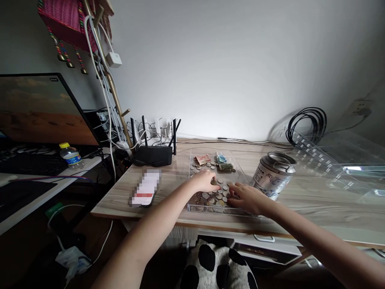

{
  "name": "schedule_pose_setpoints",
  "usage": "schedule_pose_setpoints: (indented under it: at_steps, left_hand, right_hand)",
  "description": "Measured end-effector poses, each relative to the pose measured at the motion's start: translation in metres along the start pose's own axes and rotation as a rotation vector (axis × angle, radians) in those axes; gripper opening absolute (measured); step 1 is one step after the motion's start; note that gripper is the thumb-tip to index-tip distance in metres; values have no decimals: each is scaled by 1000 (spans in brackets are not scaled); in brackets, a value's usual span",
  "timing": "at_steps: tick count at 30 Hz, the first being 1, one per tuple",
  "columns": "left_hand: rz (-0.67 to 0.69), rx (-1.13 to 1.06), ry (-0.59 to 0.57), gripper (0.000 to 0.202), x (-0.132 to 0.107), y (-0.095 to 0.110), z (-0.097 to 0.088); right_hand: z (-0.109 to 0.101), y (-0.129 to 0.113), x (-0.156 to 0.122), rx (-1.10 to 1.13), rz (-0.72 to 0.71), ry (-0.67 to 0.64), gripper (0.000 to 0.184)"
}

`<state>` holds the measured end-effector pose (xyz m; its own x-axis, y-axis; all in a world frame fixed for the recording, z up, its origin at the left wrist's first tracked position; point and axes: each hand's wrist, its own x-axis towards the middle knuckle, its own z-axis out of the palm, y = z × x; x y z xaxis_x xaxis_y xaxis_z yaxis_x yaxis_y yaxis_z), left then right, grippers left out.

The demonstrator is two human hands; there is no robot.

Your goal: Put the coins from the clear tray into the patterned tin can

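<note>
A clear plastic tray lies on the wooden desk, holding several loose coins and a few folded banknotes at its far end. My left hand rests palm down over the coins in the tray's middle, fingers curled onto them. My right hand lies on the coins at the tray's near right, its fingertips pressed together among them. Whether either hand grips a coin is hidden.
A silver tin can stands right of the tray. A phone lies to the left, a black router behind it. Clear plastic boxes and a cable coil sit at right. A monitor and bottle are on the left desk.
</note>
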<state>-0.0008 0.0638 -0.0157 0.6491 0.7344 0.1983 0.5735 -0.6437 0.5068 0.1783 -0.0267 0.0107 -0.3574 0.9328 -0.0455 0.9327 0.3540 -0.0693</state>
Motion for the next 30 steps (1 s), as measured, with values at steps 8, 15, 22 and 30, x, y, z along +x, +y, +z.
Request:
schedule_pose_setpoints:
  at_steps: [8,15,22,30]
  left_hand:
    - [-30,11,21,25,0,3,1]
    - [-91,34,-75,28,0,9,-6]
    - [-73,-154,9,30,4,10,-8]
    - [-115,-332,19,21,9,7,-6]
  right_hand:
    - [-22,16,6,187,-150,-313,15]
    - [-25,25,23,357,14,-692,30]
    - [-24,28,20,510,-1,-643,18]
    - [-21,29,22,433,25,-651,19]
